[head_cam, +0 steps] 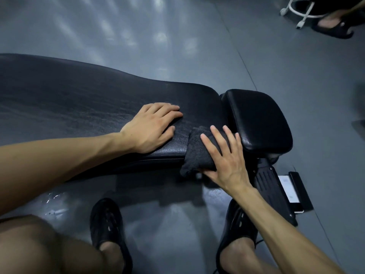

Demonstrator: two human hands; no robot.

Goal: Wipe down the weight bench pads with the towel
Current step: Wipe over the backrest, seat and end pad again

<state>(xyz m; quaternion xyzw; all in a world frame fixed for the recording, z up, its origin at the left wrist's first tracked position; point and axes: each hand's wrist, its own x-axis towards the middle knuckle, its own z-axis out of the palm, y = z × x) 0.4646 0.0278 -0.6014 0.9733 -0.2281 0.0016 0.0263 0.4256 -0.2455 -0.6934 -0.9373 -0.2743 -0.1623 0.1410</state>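
Note:
A long black bench pad (83, 107) stretches from the left edge to the middle of the head view. A smaller black seat pad (260, 119) sits just right of it. A folded black towel (197, 153) drapes over the long pad's near right edge. My right hand (225, 159) presses flat on the towel with straight, spread fingers, its thumb at the towel's lower edge. My left hand (152, 127) rests flat on the long pad, left of the towel, fingers straight.
The bench's black frame and foot (276, 190) run down to the right, with a phone-like object (290, 192) on the grey floor beside it. My sandalled feet (110, 230) stand below the bench. A white stool base (300, 10) and another person's foot (333, 26) are at top right.

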